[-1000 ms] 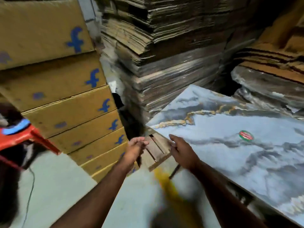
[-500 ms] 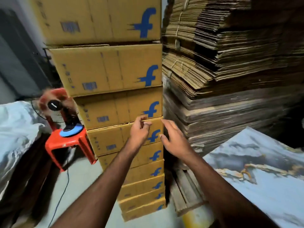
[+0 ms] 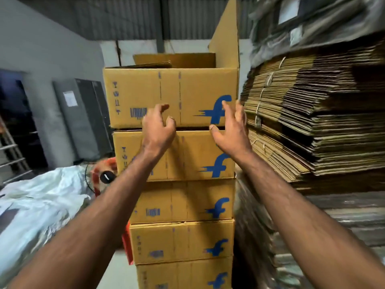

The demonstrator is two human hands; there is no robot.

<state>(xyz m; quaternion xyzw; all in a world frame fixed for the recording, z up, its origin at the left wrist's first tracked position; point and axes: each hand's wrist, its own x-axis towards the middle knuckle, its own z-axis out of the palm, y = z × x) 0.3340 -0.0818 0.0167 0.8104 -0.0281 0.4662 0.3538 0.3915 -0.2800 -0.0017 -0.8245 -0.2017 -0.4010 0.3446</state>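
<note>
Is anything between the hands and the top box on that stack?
Nothing visible. Both hands are in front of the top box: left hand at its lower front edge, right hand at its right corner. The flattened cardboard stack crowds that corner from the right.

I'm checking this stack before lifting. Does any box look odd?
Yes. The top box is unsealed: one flap stands straight up at its right end, while the others are folded loosely inward. The boxes below look closed.
</note>
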